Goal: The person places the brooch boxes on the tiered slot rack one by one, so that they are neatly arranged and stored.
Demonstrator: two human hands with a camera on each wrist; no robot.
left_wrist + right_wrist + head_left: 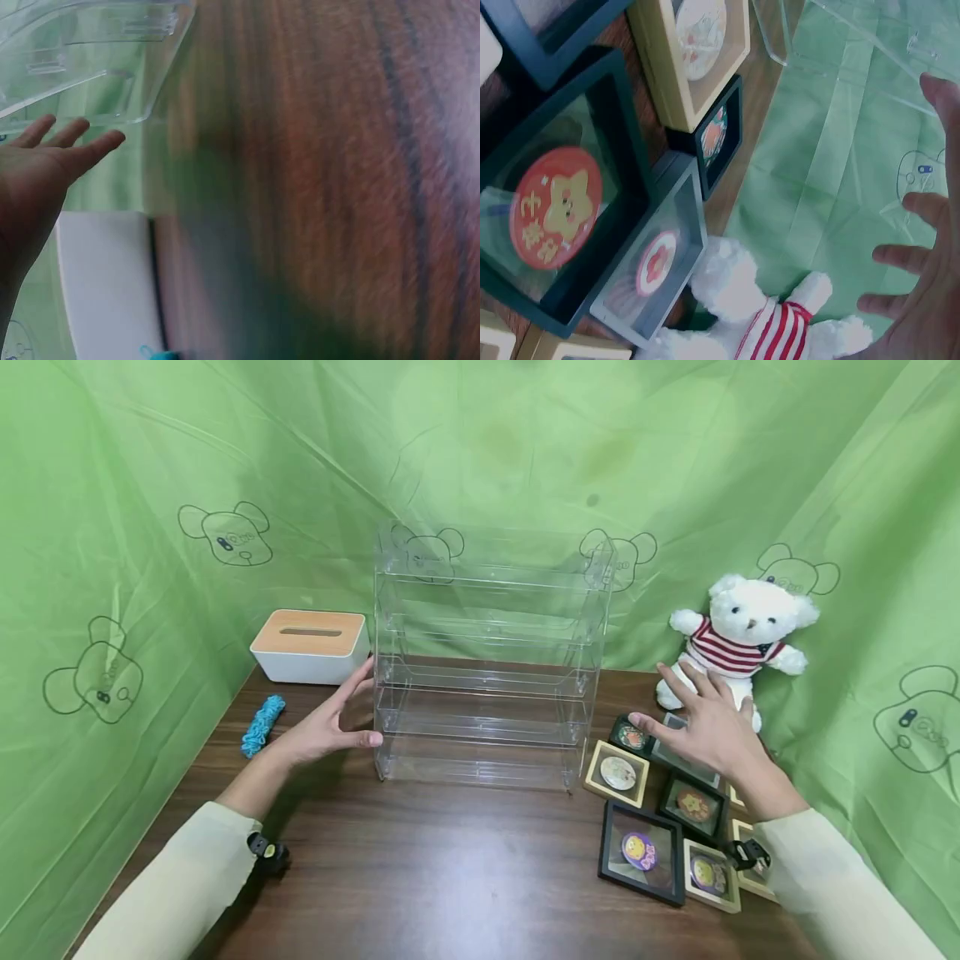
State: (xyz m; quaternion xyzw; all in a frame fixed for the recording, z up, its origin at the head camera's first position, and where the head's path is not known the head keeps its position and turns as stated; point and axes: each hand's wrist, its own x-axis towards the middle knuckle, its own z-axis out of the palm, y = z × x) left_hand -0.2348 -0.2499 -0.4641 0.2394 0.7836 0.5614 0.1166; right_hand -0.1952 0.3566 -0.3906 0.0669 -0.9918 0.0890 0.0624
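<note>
A clear acrylic tiered display rack [487, 727] stands upright in the middle of the table. My left hand [330, 722] is at its left side, fingers spread and thumb near the side panel; whether it touches cannot be told. In the left wrist view, that hand [45, 172] lies by the rack's corner [142, 112] with straight fingers. My right hand [705, 722] hovers with spread fingers over several shadow-box frames, among them a grey frame [675, 722] and a black frame [693, 806]. Nothing lies in the right hand [922, 262] in the right wrist view.
A white tissue box [311, 647] with a wooden lid and a blue scrunched cord-like bundle [262, 727] are on the left. A white teddy bear [738, 635] in a striped shirt sits back right. Light wood frames [617, 774] and a larger black frame [641, 852] lie front right.
</note>
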